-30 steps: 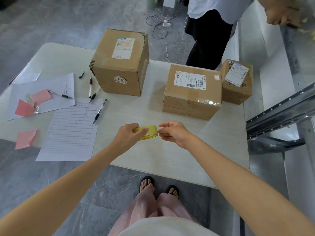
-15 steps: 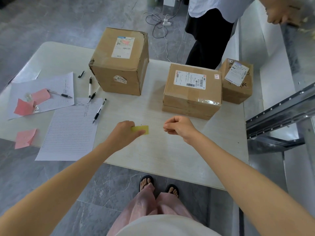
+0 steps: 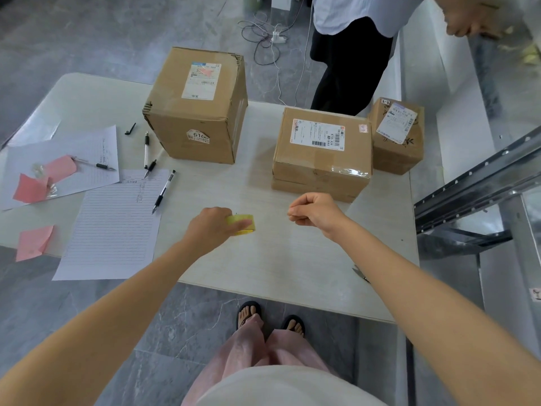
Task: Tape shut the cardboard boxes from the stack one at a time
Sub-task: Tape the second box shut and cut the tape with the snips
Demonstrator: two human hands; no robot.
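The left hand point(image 3: 210, 227) grips a yellow tape roll point(image 3: 242, 224) just above the table point(image 3: 278, 265), fingers wrapped round its far side. The right hand point(image 3: 316, 213), a little apart to the right, is curled into a loose fist with thumb tip against forefinger; whether it pinches a clear strip cannot be told.

Of the 3 boxes, the medium box point(image 3: 322, 150) stands just beyond the right hand, the small box point(image 3: 398, 136) touches its right side, and the large box point(image 3: 199, 106) sits well beyond the left hand.

Left of the left hand lie a lined sheet point(image 3: 117, 224), a pen point(image 3: 162, 191) on its corner, and pink notes point(image 3: 33, 243) farther out. Scissors point(image 3: 360, 273) show beside the right forearm, partly hidden by it. A person point(image 3: 351, 60) stands past the table's far edge.
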